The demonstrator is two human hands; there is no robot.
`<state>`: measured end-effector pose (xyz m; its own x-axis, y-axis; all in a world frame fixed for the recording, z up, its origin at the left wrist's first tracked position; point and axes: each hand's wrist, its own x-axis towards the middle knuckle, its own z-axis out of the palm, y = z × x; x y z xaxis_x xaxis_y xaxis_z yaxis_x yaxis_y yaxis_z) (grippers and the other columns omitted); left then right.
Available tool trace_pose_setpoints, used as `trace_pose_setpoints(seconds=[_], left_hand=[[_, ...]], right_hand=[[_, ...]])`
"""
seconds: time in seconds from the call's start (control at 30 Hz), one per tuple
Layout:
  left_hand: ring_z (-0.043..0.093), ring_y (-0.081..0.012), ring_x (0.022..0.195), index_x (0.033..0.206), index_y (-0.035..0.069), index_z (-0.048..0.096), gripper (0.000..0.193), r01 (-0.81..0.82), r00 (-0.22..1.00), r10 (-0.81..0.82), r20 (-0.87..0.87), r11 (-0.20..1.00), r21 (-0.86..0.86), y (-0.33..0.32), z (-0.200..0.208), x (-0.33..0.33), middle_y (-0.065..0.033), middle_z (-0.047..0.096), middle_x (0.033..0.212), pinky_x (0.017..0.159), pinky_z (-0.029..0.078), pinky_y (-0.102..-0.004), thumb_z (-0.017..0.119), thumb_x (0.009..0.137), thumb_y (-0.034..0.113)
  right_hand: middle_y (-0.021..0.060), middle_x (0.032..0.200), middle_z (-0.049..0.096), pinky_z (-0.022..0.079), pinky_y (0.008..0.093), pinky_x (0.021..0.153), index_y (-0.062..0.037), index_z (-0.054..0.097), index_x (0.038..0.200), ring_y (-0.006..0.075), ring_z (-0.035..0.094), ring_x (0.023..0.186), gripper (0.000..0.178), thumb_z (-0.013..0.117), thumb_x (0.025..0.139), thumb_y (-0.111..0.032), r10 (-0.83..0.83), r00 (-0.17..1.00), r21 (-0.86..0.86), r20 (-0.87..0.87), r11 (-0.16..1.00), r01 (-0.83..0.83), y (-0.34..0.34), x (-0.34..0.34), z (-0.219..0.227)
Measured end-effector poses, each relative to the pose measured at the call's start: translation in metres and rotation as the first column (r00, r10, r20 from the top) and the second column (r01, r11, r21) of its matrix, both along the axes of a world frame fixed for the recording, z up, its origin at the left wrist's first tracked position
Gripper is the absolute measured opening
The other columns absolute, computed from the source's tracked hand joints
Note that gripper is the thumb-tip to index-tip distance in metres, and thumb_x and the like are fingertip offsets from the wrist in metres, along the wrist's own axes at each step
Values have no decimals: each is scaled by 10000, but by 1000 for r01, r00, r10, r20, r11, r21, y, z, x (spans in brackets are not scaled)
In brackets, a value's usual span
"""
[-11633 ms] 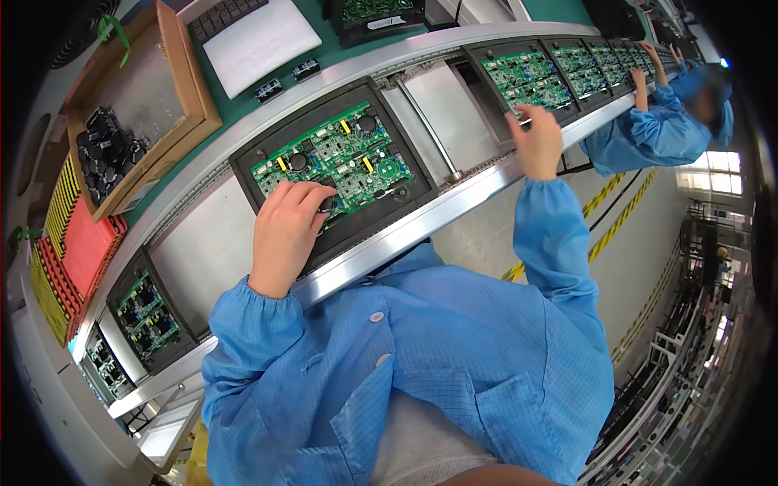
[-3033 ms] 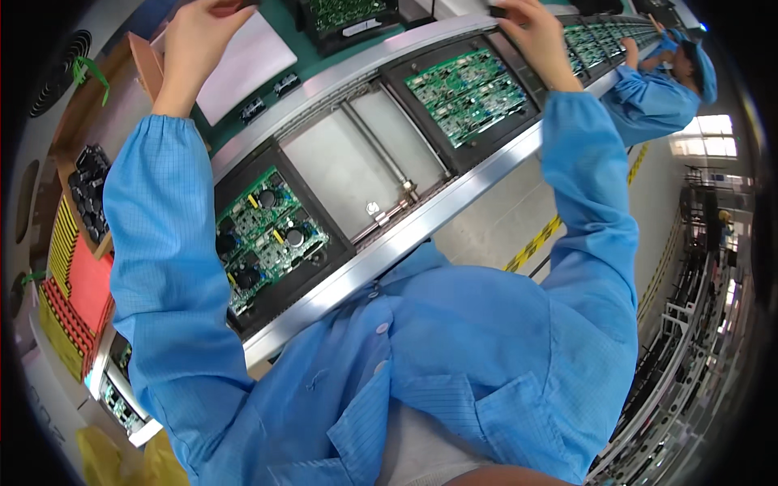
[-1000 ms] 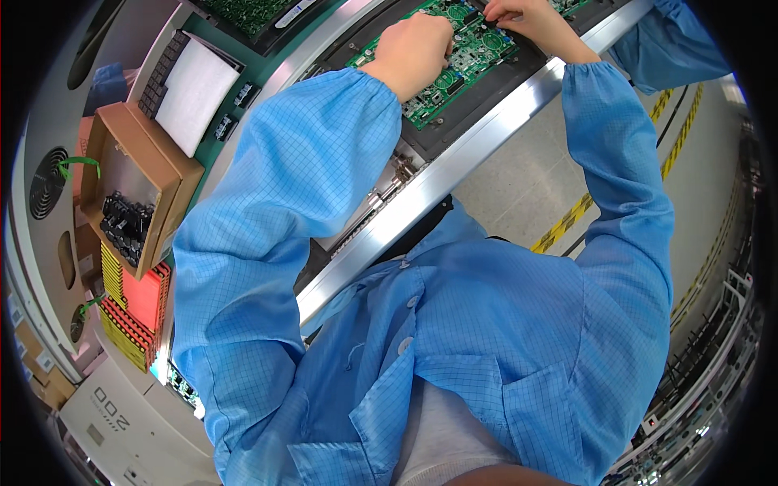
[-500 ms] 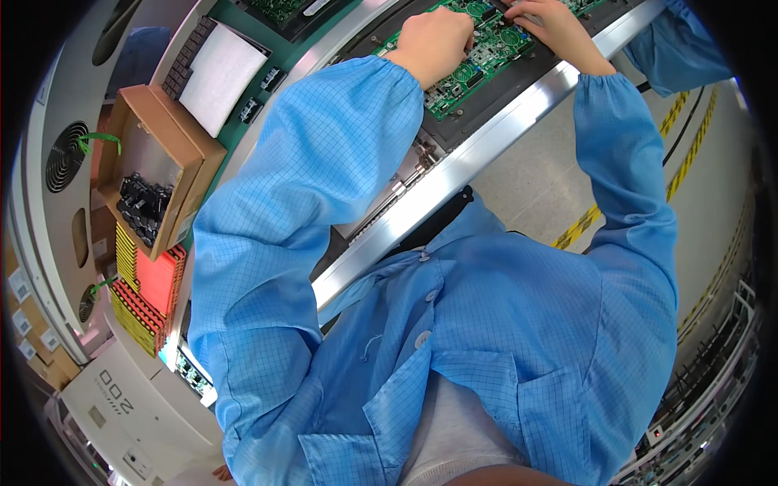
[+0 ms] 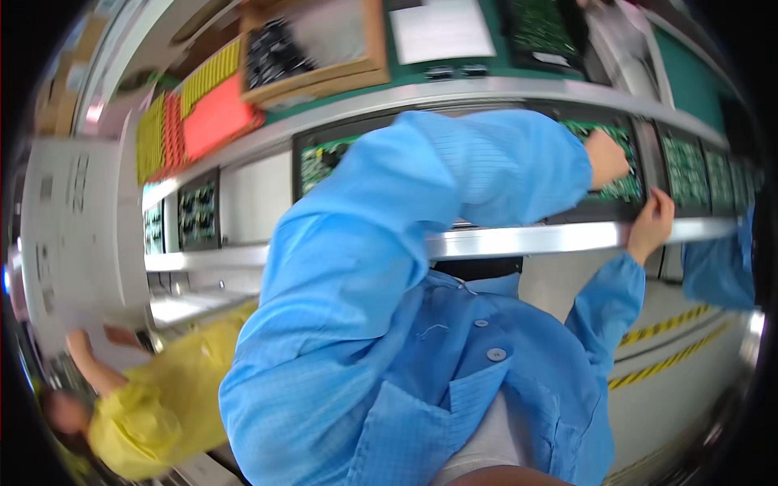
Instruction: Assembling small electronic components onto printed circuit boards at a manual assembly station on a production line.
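Note:
My left hand is over a green circuit board in a black tray on the metal-railed line. Its fingers are curled closed, and whatever they hold is hidden. My right hand is at the near right corner of that tray, just above the front rail. Its fingers point up and away from me, slightly bent, with nothing visible in them. Motion blurs both hands somewhat. My left sleeve covers the middle of the line.
Further left are another board and a dark tray with boards. Behind the line stand a cardboard box with black parts, a white sheet and red-and-yellow trays. A person in yellow is at lower left.
The view has swung round, bringing the line level and a yellow-clad person into sight. My right hand has left the board's middle for the tray's near corner. My left hand stays over the board.

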<state>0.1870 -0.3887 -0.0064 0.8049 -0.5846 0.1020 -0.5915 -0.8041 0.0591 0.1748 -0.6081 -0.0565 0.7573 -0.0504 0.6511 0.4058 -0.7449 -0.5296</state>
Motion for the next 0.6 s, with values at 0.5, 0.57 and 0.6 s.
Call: trace_pose_setpoints(seconds=[0.5,0.57,0.6], left_hand=[[709,-280,886,999,182,750,159,-438,808,535,248,826,-355,320,135,-195,-45,737,914,722,567,-435,663,890,258],[706,-262,888,1043,177,747,200,-555,695,661,284,744,-373,383,137,-226,-52,739,952,741,565,-430,676,895,291],[705,-262,873,1043,177,748,198,-589,639,712,291,696,-411,415,131,-238,-47,742,959,744,565,-429,675,898,291]], right_hand=[[94,1015,715,521,330,811,-52,738,1077,219,656,889,171,618,965,-101,-67,996,-102,-50,993,62,9,-10,-6],[87,1016,713,521,318,815,-53,734,1098,204,658,899,176,627,974,-114,-20,999,-22,-49,1000,19,3,6,-17],[84,1029,712,521,312,819,-54,733,1107,197,658,904,178,630,978,-121,12,999,-32,-47,999,-13,12,13,-17]])
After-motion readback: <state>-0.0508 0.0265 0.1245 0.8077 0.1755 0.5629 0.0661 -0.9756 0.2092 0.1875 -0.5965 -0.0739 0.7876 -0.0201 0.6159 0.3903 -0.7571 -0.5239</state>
